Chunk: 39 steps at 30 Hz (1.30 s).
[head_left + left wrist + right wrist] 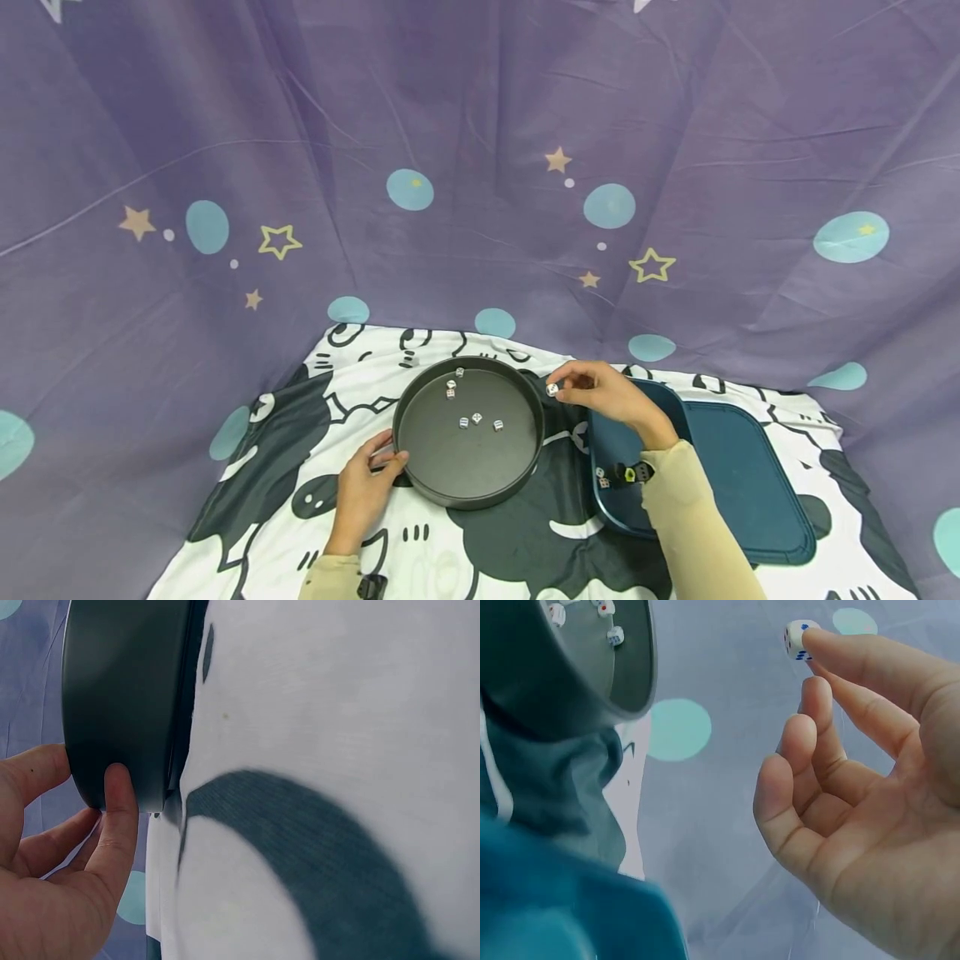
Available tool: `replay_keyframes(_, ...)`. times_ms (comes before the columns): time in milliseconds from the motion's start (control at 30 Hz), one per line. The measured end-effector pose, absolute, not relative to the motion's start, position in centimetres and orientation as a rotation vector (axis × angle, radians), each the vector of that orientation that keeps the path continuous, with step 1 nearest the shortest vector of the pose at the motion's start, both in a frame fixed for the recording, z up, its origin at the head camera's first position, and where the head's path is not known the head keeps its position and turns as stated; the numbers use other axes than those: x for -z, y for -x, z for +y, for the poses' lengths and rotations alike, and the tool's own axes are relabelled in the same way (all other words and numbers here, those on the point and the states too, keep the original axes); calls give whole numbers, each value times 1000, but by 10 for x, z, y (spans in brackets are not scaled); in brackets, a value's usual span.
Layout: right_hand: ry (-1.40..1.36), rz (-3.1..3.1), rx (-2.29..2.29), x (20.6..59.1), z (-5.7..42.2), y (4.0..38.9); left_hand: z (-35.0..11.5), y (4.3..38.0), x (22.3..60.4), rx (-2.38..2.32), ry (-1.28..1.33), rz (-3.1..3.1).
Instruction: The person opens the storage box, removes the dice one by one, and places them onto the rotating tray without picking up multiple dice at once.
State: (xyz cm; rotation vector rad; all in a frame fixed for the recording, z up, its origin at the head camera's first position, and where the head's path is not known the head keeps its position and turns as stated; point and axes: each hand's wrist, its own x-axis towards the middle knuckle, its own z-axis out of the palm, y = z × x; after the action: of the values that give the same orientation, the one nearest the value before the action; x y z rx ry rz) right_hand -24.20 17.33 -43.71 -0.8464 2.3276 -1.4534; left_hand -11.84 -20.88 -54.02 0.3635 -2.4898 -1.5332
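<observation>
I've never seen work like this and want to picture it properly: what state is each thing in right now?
Round pan: upright, uncovered, on the cloth.
Pan dice: six visible, lying loose inside.
Held die: lifted, just outside the pan.
Right fingers: pinching that die.
Left fingers: holding the pan's side.
Blue bin: uncovered, partly hidden by the arm.
Bin dice: two visible.
Blue panel: flat, beside the bin.

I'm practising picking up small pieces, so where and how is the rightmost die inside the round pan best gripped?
Probably pinch the rightmost die by two opposite side faces, from above: it is a small cube apart from the other dice, and the raised wall of the round pan would hamper a sideways approach.
</observation>
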Motion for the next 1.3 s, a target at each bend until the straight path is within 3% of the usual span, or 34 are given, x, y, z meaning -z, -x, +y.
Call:
replay_keyframes(600,936,2325,1494,439,102,263,-209,118,537,1534,-345,-2478)
replay_keyframes(1033,936,2330,1557,457,72,274,-208,117,538,1520,-366,-2498)
replay_keyframes(1300,930,2316,1566,448,58,267,-207,117,538,1509,-364,-2490)
